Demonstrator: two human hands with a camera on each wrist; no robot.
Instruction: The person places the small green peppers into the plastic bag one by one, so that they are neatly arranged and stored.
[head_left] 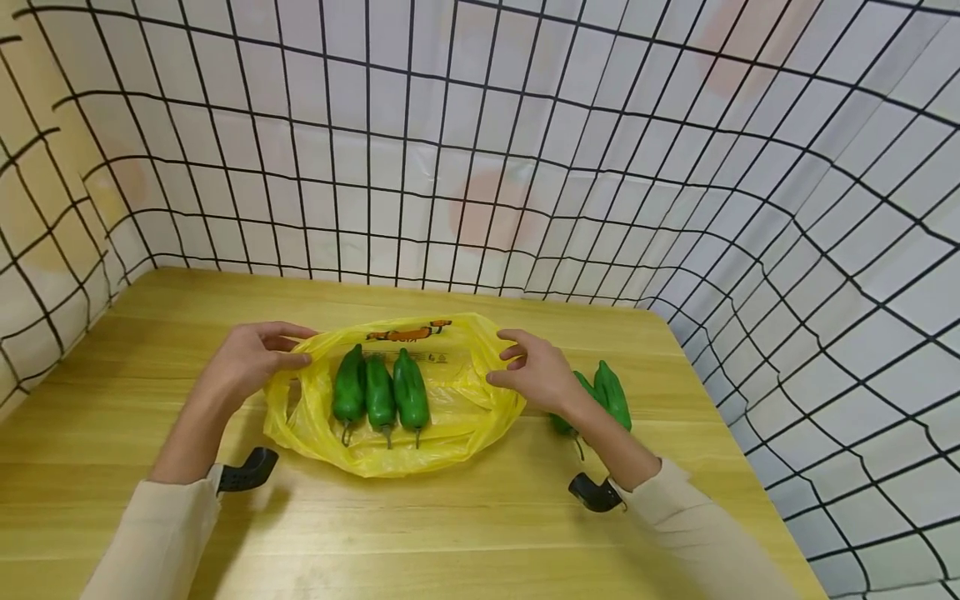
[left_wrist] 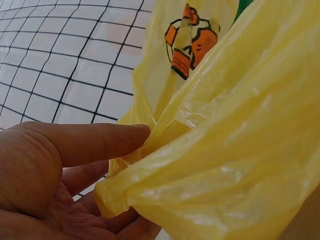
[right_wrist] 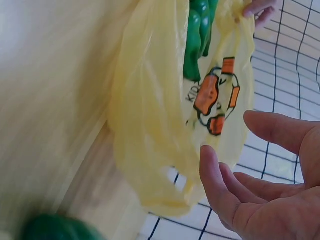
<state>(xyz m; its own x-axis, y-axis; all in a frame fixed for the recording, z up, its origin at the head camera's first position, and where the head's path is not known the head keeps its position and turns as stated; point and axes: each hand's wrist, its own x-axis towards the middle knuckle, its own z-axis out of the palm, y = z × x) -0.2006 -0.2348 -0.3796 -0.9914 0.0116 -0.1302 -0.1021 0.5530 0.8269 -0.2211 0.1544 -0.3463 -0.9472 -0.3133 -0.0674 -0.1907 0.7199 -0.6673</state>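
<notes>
A yellow plastic bag (head_left: 457,417) lies spread with its mouth open on the table, a cartoon print inside its far side. Three green peppers (head_left: 380,396) rest side by side within it, stems toward me. At the bag's left edge my left hand (head_left: 251,358) pinches the plastic between thumb and fingers; the left wrist view shows the folded film (left_wrist: 135,185) there. My right hand (head_left: 536,367) is by the bag's right edge, its thumb and fingers apart with nothing between them. In the right wrist view those fingertips (right_wrist: 207,155) appear close to the bag.
More green peppers (head_left: 613,396) lie on the wooden table (head_left: 420,542) at the right, partly hidden behind my right forearm. A black wire grid (head_left: 408,133) with a pale printed sheet behind it stands around the back and sides. Black curved pieces (head_left: 251,471) protrude at both sleeve cuffs.
</notes>
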